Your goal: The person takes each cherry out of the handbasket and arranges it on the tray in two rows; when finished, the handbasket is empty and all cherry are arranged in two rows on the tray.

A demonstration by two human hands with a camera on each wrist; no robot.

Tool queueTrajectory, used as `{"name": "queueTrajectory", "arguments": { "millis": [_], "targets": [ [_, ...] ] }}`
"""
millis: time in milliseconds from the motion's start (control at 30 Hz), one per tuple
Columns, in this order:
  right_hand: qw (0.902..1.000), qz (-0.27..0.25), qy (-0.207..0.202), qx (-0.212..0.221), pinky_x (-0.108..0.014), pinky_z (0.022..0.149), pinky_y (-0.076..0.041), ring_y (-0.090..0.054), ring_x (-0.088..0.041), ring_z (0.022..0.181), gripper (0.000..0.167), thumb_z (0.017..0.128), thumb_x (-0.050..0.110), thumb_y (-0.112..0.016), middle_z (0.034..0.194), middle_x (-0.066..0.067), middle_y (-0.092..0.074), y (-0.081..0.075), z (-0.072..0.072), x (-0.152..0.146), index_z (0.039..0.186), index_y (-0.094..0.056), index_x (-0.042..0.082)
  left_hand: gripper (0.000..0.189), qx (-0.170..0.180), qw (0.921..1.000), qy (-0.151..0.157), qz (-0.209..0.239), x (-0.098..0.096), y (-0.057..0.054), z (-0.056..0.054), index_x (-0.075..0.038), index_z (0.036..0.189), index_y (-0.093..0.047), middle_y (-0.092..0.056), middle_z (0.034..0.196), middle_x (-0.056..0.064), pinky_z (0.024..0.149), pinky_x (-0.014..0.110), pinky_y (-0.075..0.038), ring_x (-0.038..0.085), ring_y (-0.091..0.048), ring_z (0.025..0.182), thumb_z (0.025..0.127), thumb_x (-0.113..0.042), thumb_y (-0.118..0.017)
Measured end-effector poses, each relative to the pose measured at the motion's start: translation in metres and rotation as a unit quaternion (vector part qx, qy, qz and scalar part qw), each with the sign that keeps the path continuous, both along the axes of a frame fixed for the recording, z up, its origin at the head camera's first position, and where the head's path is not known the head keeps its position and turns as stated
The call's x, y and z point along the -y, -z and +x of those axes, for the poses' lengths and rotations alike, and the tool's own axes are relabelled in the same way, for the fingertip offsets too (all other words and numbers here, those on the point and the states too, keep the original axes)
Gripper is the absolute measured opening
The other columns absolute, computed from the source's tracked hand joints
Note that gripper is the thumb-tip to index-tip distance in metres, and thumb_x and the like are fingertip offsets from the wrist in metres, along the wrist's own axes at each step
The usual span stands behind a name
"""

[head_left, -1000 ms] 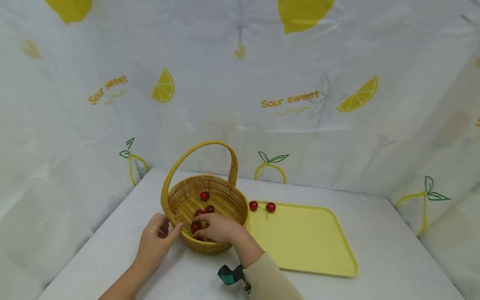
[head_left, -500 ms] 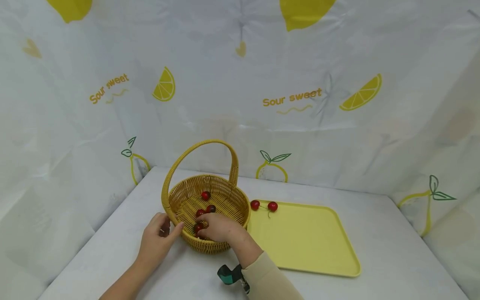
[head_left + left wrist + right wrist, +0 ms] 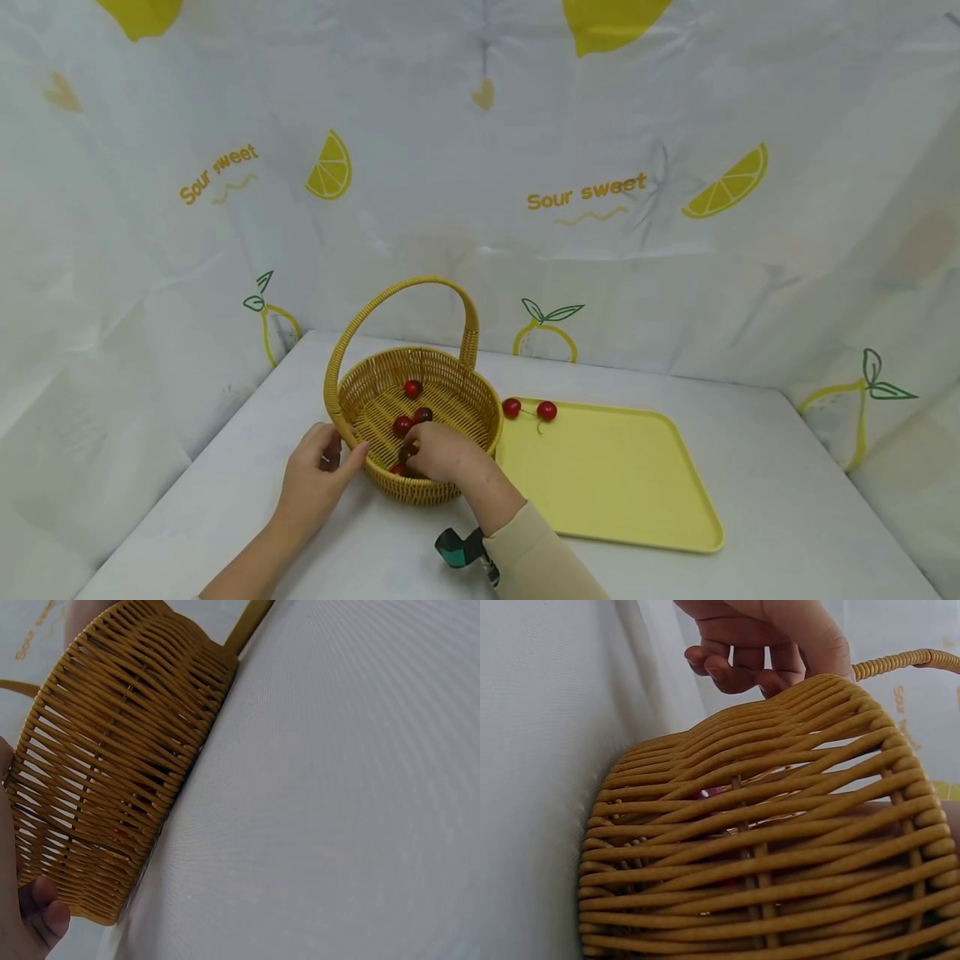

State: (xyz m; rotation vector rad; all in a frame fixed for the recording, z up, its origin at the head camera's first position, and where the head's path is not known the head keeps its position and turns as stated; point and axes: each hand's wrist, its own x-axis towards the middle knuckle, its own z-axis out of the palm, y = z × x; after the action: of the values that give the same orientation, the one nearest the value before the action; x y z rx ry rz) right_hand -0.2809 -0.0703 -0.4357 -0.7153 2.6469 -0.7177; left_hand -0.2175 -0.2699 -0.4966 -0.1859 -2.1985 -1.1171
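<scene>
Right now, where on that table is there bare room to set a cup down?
Most of the yellow tray is bare; only two cherries lie at its far left corner. The white table right of the tray is free too. It is crowded at the basket, where the left hand touches the rim and the right hand reaches inside.

– Where is there room to pass?
– Over the yellow tray (image 3: 622, 492), bare but for two cherries (image 3: 528, 409) at its far left corner; also the table (image 3: 757, 442) to its right.
– And what blocks?
– The basket (image 3: 450, 392); its arched handle (image 3: 408, 292) spans the opening; fabric walls (image 3: 675, 275) close three sides.
</scene>
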Motion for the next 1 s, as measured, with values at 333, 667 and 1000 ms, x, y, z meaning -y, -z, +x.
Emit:
{"name": "queueTrajectory", "arguments": {
  "millis": [333,667,1000],
  "targets": [
    [0.9997,-0.006,0.025,-0.004,-0.036,0.074,-0.055,-0.057,-0.019,0.077,0.014,0.089,0.013,-0.081,0.085,-0.001,-0.065,-0.001,0.001,0.0,0.101,-0.075,0.007,0.021,-0.003,1.0,0.004,0.0,0.0,0.001,-0.002,-0.016,0.092,-0.063,-0.047,0.08,0.001,0.056,0.022,-0.04,0.015,-0.045,0.068,0.087,-0.011,-0.083],
    [0.9952,-0.082,0.021,-0.048,-0.03,0.069,-0.054,-0.059,-0.014,0.077,0.028,0.089,0.017,-0.082,0.087,-0.002,-0.067,-0.004,0.001,-0.001,0.112,-0.074,0.002,0.024,-0.001,1.0,0.001,-0.005,0.001,0.001,-0.001,-0.017,0.088,-0.058,-0.046,0.078,0.001,0.055,0.022,-0.04,0.015,-0.045,0.067,0.088,-0.012,-0.082],
    [0.9821,-0.175,0.016,-0.069,-0.024,0.052,-0.035,-0.041,-0.009,0.056,0.032,0.091,0.019,-0.08,0.063,0.003,-0.046,-0.034,0.006,-0.02,0.119,-0.072,0.006,0.021,0.001,1.0,-0.001,-0.006,-0.001,-0.002,0.001,-0.016,0.091,-0.061,-0.046,0.078,0.001,0.056,0.022,-0.039,0.015,-0.044,0.067,0.089,-0.013,-0.082]
  ]
}}
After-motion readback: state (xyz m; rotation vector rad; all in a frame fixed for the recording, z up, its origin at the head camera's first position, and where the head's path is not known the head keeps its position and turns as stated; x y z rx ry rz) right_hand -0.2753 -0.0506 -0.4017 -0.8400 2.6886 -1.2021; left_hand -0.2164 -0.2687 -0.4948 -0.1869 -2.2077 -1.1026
